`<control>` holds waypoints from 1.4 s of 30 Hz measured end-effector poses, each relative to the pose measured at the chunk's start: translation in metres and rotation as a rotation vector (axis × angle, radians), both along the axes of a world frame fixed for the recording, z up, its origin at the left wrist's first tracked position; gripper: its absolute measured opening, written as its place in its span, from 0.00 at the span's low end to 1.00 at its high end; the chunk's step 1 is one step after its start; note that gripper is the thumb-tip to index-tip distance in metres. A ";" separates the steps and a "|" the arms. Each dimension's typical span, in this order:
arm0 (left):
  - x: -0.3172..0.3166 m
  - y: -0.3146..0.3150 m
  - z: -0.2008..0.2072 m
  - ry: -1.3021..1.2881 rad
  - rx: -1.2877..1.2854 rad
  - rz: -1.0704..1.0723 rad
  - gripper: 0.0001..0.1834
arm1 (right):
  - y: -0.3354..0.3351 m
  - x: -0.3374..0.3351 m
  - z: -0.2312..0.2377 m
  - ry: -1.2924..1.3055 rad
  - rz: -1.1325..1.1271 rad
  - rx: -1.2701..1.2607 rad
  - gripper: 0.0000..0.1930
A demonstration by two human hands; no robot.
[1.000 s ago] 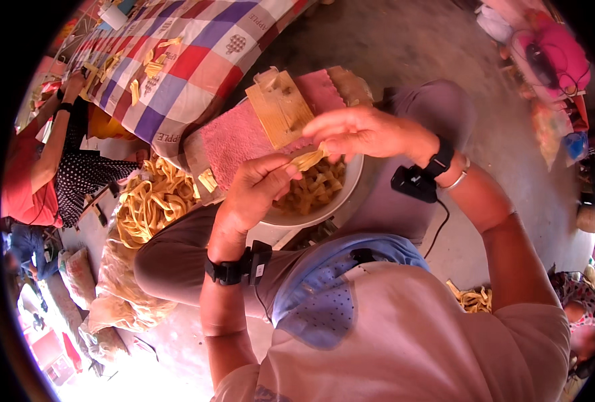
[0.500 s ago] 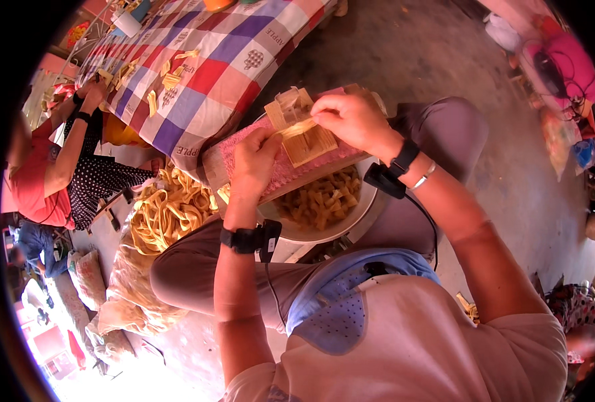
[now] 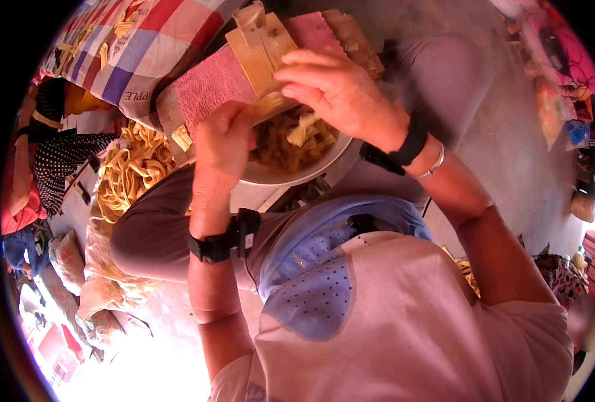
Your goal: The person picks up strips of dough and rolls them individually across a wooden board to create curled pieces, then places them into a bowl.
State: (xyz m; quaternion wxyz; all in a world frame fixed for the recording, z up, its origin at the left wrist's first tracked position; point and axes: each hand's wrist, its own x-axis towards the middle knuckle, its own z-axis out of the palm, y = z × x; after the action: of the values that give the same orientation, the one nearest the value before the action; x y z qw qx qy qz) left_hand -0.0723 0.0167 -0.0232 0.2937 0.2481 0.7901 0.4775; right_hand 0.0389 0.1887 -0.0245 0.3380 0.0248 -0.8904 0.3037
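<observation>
My left hand [image 3: 220, 144] is closed, pinching one end of a flat yellow strip [image 3: 268, 103] that is blurred by motion. My right hand [image 3: 341, 90] hovers to the right of the strip, its fingers apart. Both hands are over the near edge of a board with a pink towel [image 3: 207, 87]. On the towel lies a grooved wooden block [image 3: 257, 63] with a clear plate [image 3: 250, 20] at its far end. Below the hands, a round metal basin [image 3: 297, 178] holds many short yellow pieces [image 3: 274, 144]. One paler piece [image 3: 303, 129] shows under my right hand.
A heap of long yellow strips [image 3: 133, 161] sits on a sack at the left. The checkered cloth [image 3: 163, 33] on the table bears several loose pieces. Another person's arm [image 3: 22, 161] is at the far left. My bent knees flank the basin.
Both hands have come off the wooden block toward the basin. My right hand has gone from a pinch to spread fingers. The whole view has shifted, with the table now higher.
</observation>
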 end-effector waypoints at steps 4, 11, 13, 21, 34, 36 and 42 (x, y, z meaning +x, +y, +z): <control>0.025 0.008 0.033 -0.206 0.016 -0.111 0.10 | -0.020 -0.005 0.018 -0.357 0.020 -0.082 0.08; 0.004 0.002 0.077 -0.247 0.155 -0.262 0.10 | -0.016 0.016 0.065 -0.800 0.768 -0.889 0.11; 0.034 0.013 0.085 -0.463 0.447 0.089 0.10 | -0.022 0.024 0.100 -0.663 0.785 -1.245 0.11; 0.058 0.029 0.075 -0.676 0.641 -0.127 0.14 | -0.006 -0.002 0.055 0.029 -0.143 -0.128 0.04; 0.042 0.009 0.007 0.985 0.117 -0.182 0.21 | -0.029 0.021 -0.016 -0.606 0.193 -1.625 0.12; 0.045 0.010 0.000 0.769 0.234 -0.189 0.22 | -0.025 0.028 -0.025 -0.586 0.397 -1.834 0.14; 0.056 0.013 0.026 0.306 0.308 -0.206 0.22 | -0.022 0.026 -0.011 -0.413 0.257 -1.288 0.06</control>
State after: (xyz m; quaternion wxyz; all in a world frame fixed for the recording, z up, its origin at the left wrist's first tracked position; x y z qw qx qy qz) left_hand -0.0165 0.0294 0.0028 0.1763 0.4386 0.7136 0.5170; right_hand 0.0649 0.1669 -0.0359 0.0702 -0.1340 -0.5685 0.8087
